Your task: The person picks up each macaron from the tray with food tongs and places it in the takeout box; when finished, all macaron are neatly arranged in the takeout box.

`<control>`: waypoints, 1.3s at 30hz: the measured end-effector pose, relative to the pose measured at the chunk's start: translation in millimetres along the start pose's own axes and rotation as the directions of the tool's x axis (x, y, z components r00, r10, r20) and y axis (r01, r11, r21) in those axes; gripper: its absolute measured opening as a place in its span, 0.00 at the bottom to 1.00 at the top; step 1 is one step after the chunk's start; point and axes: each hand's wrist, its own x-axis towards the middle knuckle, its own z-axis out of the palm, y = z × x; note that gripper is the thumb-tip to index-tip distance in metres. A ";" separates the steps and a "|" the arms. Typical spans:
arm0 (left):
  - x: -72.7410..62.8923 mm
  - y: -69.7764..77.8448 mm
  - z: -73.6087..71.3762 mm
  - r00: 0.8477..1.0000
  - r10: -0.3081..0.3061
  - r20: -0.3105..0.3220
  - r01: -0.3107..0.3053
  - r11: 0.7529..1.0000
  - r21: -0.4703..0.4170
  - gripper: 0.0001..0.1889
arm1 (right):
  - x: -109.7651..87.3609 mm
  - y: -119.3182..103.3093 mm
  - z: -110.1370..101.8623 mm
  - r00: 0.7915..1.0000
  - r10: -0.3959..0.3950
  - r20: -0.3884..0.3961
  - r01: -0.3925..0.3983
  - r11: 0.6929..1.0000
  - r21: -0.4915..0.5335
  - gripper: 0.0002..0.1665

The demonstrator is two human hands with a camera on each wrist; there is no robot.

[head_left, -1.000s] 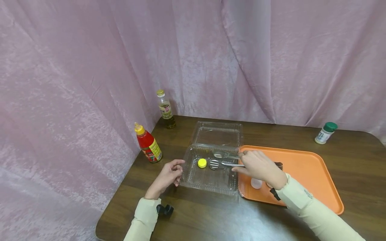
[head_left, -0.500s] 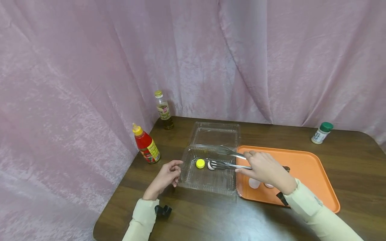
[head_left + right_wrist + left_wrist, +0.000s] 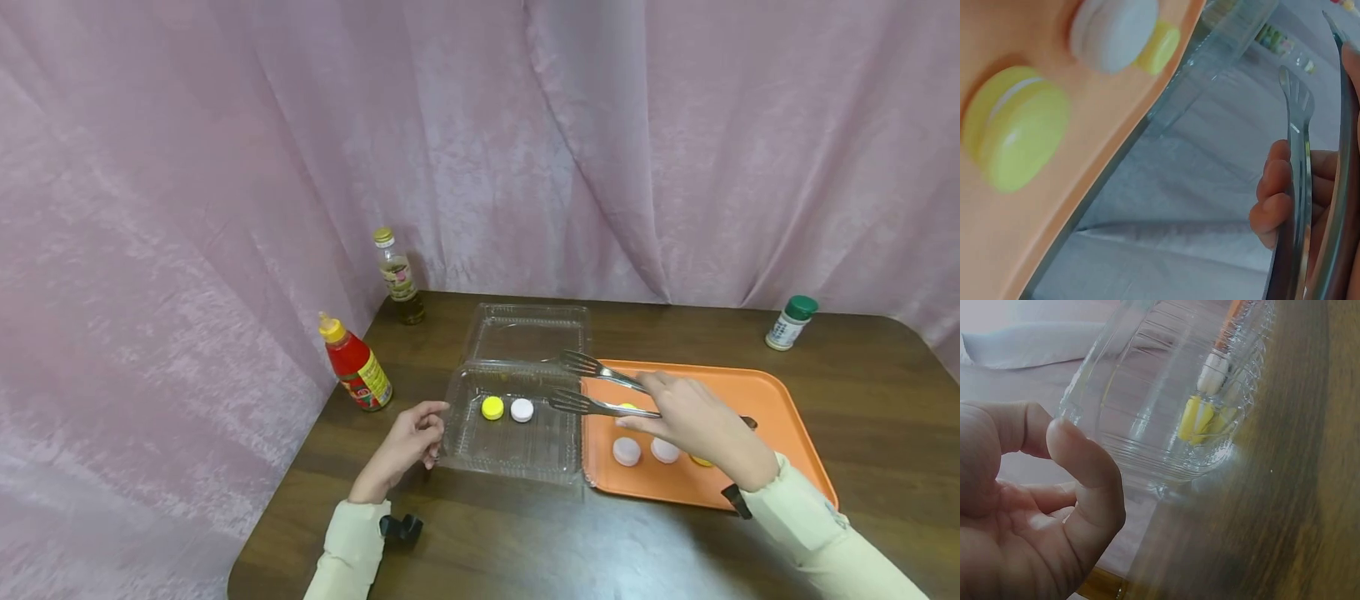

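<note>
My right hand (image 3: 697,421) holds metal tongs (image 3: 600,408), spread apart with nothing between their tips, above the left edge of the orange tray (image 3: 750,400). In the clear plastic container (image 3: 517,454) lie a yellow macaron (image 3: 492,408) and a pale pink macaron (image 3: 522,410), side by side. At the container's left rim my left hand (image 3: 408,437) pinches the edge with curled fingers, seen close in the left wrist view. On the tray are two pale macarons (image 3: 626,451) and yellow ones (image 3: 1016,128), partly hidden by the right hand and tongs.
The container's lid (image 3: 532,333) lies folded back behind it. Left of it stand a red sauce bottle (image 3: 360,371) with a yellow cap and an oil bottle (image 3: 399,283). A green-capped shaker (image 3: 791,323) stands at the back right. A pink curtain (image 3: 480,150) hangs behind the table.
The tongs have spread and let go of the pale macaron, which now lies in the container. My right hand has drawn back to the right. The left hand keeps its place at the rim.
</note>
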 end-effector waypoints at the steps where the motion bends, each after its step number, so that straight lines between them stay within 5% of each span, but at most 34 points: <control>1: -0.3 -0.1 -0.4 1.000 -0.001 0.000 0.001 1.000 -0.001 0.25 | -2.2 1.6 -0.4 1.000 0.012 -0.001 -0.012 1.000 -0.011 0.32; 21: -2.3 -2.1 -2.5 1.000 -0.004 -0.008 0.004 1.000 -0.007 0.26 | -49.6 41.5 1.2 0.996 0.042 -0.078 -0.056 0.979 -0.195 0.29; 39: -0.3 1.0 -0.6 1.000 -0.004 0.005 0.004 1.000 -0.014 0.26 | -63.0 49.3 7.9 0.992 0.122 -0.007 -0.121 0.972 -0.200 0.24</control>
